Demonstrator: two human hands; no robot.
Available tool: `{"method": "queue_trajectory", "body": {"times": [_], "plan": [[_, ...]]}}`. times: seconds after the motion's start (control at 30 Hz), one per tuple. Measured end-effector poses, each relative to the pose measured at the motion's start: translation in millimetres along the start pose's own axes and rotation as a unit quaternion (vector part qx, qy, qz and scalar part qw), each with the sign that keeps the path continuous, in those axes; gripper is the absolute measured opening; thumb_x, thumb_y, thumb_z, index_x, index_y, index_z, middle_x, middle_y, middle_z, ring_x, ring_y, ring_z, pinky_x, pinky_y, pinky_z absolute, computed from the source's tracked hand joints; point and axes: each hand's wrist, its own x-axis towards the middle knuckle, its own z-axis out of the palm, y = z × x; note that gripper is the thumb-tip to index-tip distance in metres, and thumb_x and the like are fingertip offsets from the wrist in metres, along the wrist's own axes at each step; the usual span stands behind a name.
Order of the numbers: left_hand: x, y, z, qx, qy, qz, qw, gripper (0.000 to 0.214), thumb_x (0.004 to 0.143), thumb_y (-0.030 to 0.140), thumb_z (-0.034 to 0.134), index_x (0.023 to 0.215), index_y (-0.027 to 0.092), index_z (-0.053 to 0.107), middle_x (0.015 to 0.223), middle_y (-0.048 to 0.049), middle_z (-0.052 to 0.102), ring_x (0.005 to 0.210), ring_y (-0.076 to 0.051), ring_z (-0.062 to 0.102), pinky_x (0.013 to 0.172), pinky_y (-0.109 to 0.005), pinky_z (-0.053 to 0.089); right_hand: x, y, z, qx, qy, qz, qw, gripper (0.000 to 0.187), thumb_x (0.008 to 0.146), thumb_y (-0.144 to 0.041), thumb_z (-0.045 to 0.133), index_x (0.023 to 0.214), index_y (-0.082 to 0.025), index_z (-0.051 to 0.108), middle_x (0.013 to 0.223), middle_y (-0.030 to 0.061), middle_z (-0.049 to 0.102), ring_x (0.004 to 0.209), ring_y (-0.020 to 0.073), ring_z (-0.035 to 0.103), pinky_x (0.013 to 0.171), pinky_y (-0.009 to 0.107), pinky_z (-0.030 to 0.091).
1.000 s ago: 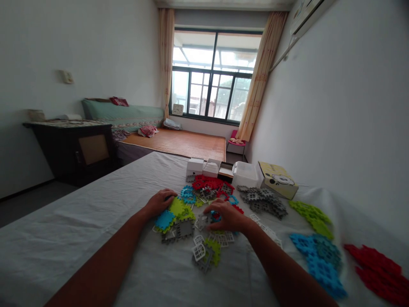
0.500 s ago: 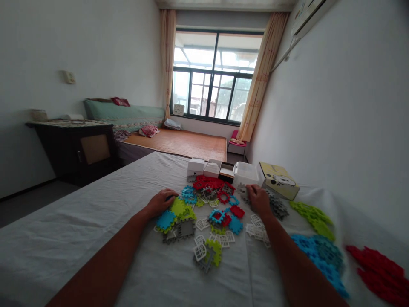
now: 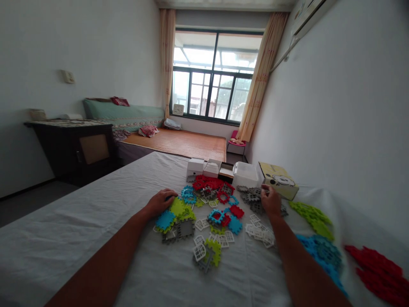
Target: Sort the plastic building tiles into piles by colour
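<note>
A loose heap of interlocking plastic tiles (image 3: pixel 220 204) in red, blue, lime, grey and white lies on the white-sheeted table (image 3: pixel 96 221). My left hand (image 3: pixel 159 201) rests with curled fingers on a joined lime and blue tile cluster (image 3: pixel 174 213) at the heap's left edge. My right hand (image 3: pixel 271 200) is stretched out to the grey tile pile (image 3: pixel 252 197). Its fingers are bent down onto a grey tile at the pile's right side. White lattice pieces (image 3: pixel 260 230) lie just under my right forearm.
Sorted piles sit on the right: lime (image 3: pixel 311 215), blue (image 3: pixel 322 251), red (image 3: pixel 377 268). Small white boxes (image 3: pixel 204 167), a clear container (image 3: pixel 245 174) and a yellow box (image 3: pixel 277 179) line the far edge. A dark cabinet (image 3: pixel 76 147) and a bed platform (image 3: pixel 179 143) stand beyond.
My right hand left the middle of the mixed heap and moved right and away to the grey pile. My left hand stayed on the lime and blue cluster.
</note>
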Motion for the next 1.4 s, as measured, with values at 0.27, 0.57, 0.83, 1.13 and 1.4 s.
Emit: {"method": "queue_trajectory", "body": {"times": [0.27, 0.57, 0.83, 1.13, 1.4], "plan": [[-1, -2, 0.9, -0.007, 0.007, 0.005, 1.0, 0.035, 0.08, 0.037, 0.04, 0.098, 0.02, 0.065, 0.103, -0.005, 0.062, 0.098, -0.02, 0.055, 0.09, -0.029, 0.04, -46, -75, 22, 0.083, -0.362, -0.259, 0.891, 0.045, 0.069, -0.045, 0.061, 0.108, -0.022, 0.06, 0.104, 0.0055, 0.062, 0.088, 0.0177, 0.058, 0.078, 0.029, 0.044], [-1, 3, -1.9, -0.007, -0.009, -0.017, 1.0, 0.035, 0.079, 0.036, 0.041, 0.099, 0.02, 0.065, 0.106, -0.0051, 0.061, 0.1, -0.02, 0.053, 0.092, -0.03, 0.038, -56, -84, 28, 0.063, -0.383, -0.28, 0.878, 0.024, 0.073, -0.026, 0.059, 0.095, -0.021, 0.065, 0.087, 0.0029, 0.067, 0.078, 0.0152, 0.059, 0.073, 0.026, 0.043], [-1, 3, -1.8, 0.001, -0.007, -0.01, 1.0, 0.035, 0.079, 0.035, 0.04, 0.099, 0.021, 0.065, 0.105, -0.0047, 0.062, 0.1, -0.019, 0.054, 0.092, -0.03, 0.038, -42, -75, 16, 0.03, -0.335, -0.221, 0.915, 0.022, 0.075, -0.029, 0.054, 0.091, -0.02, 0.066, 0.088, 0.0046, 0.067, 0.075, 0.0166, 0.061, 0.072, 0.028, 0.045], [-1, 4, -2.0, 0.006, 0.001, -0.001, 1.0, 0.034, 0.08, 0.034, 0.04, 0.099, 0.02, 0.065, 0.104, -0.0044, 0.062, 0.098, -0.019, 0.054, 0.09, -0.028, 0.039, -47, -73, 23, 0.032, -0.363, -0.227, 0.903, 0.02, 0.072, -0.026, 0.055, 0.088, -0.02, 0.066, 0.087, 0.0037, 0.068, 0.074, 0.0157, 0.061, 0.072, 0.027, 0.045], [-1, 4, -1.8, -0.006, -0.005, -0.007, 1.0, 0.033, 0.08, 0.034, 0.041, 0.098, 0.021, 0.065, 0.104, -0.0046, 0.062, 0.099, -0.019, 0.054, 0.091, -0.029, 0.039, -45, -72, 22, 0.031, -0.369, -0.223, 0.902, 0.022, 0.068, -0.016, 0.054, 0.086, -0.019, 0.067, 0.085, 0.0038, 0.068, 0.076, 0.0167, 0.061, 0.073, 0.027, 0.044]]}}
